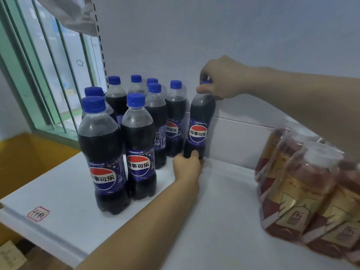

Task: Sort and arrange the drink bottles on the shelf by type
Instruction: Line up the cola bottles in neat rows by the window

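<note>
On the white shelf [214,201], most cola bottles [136,145] already stand together at the left, the last cola bottle [199,121] just beside them has the right hand [222,78] gripping its cap and the left hand [188,164] gripping its bottom, and the wrapped tea bottles [303,184] at the right look unsorted.

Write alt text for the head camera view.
Two hands hold one cola bottle on a white shelf: right hand at its cap, left hand at its base. A cluster of matching cola bottles stands left; wrapped tea bottles sit right.
</note>
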`<state>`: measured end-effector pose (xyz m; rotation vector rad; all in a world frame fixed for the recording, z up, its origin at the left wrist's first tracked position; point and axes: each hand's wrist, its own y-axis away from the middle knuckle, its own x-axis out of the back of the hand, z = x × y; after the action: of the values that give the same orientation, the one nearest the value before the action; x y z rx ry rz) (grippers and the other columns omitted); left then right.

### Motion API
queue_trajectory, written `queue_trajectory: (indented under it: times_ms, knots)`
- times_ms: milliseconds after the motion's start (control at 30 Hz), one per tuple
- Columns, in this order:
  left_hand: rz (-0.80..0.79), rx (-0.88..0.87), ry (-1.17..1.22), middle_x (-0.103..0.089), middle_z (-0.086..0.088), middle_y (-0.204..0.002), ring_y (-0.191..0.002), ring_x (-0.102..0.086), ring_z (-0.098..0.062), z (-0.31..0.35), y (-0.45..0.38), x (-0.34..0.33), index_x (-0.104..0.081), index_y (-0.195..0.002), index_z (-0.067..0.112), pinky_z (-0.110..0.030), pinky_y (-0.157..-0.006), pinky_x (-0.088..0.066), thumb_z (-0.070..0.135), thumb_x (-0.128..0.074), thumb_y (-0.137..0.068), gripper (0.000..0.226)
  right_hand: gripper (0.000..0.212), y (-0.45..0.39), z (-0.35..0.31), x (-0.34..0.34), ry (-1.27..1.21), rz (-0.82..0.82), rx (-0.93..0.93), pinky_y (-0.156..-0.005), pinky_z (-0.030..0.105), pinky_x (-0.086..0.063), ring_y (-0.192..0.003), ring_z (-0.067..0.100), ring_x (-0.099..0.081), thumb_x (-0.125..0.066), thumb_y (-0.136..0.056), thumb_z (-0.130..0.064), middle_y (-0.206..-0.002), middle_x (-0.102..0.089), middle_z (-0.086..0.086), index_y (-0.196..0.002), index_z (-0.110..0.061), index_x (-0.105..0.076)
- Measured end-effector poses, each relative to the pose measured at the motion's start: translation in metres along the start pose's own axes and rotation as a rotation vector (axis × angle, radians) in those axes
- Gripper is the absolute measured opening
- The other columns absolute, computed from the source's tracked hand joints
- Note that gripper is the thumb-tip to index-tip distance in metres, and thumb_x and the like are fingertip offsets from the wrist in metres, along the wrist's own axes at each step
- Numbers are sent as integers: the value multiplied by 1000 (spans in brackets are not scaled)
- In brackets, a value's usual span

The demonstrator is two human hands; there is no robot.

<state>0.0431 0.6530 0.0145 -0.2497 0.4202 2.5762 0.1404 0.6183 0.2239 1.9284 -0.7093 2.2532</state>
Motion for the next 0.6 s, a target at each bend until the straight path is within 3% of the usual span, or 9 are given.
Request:
queue_trajectory:
  times_ms: [67,133,200,267,333,400,467,600]
  knots:
    - [43,-120,-153,-68,1,-95,-89,-67,-22,-4,2,1,-59,-109,13,-35,-86,-54,6,-60,-91,20,31,-4,3,-3,-12,31,-9,-81,38,-53,-79,31,-63,-63,-98,-41,-63,-57,-2,-92,-10,-66]
    - [32,-168,-211,-57,8,-80,-73,-56,-11,-4,7,3,-50,-92,23,-25,-74,-45,3,-58,-90,22,32,-8,5,-4,-15,61,-14,-77,36,-52,-77,30,-62,-65,-97,-42,-62,-57,-1,-87,-11,-65]
    - [14,-170,-233,-53,10,-71,-64,-49,-13,-5,8,5,-50,-81,22,-22,-61,-40,2,-57,-91,24,34,-12,3,-8,-20,61,-10,-77,36,-54,-76,29,-65,-67,-96,-43,-61,-60,0,-88,-10,-66]
    - [1,-160,-235,-51,14,-74,-68,-50,-10,-4,9,7,-60,-104,19,-22,-68,-40,4,-57,-93,19,35,-17,1,-14,-23,57,1,-76,36,-52,-79,30,-64,-68,-95,-43,-64,-60,2,-92,-9,-67]
    - [-18,-160,-241,-46,20,-78,-70,-48,2,-5,8,9,-52,-140,9,-18,-73,-40,7,-57,-95,45,37,-19,-1,-20,-26,78,12,-72,33,-45,-81,30,-60,-68,-94,-44,-75,-61,7,-97,-8,-69]
    - [-29,-157,-252,-44,20,-78,-68,-46,5,-5,9,11,-47,-145,7,-13,-61,-40,8,-57,-96,51,39,-21,-2,-21,-23,92,22,-72,32,-44,-81,30,-59,-68,-93,-45,-79,-62,9,-98,-7,-70]
    - [-25,-125,-244,-47,17,-79,-68,-46,4,-4,12,9,-49,-142,7,-6,-52,-36,8,-58,-95,48,40,-22,-2,-19,-21,46,22,-76,35,-51,-80,30,-63,-68,-94,-46,-68,-63,5,-97,-6,-69]
    - [-26,-80,-183,-55,10,-97,-81,-55,-6,-2,13,6,-48,-141,15,-10,-60,-37,11,-59,-94,49,44,-25,-3,-8,35,-22,25,-81,37,-52,-85,30,-66,-62,-96,-52,-66,-63,-1,-103,-9,-68]
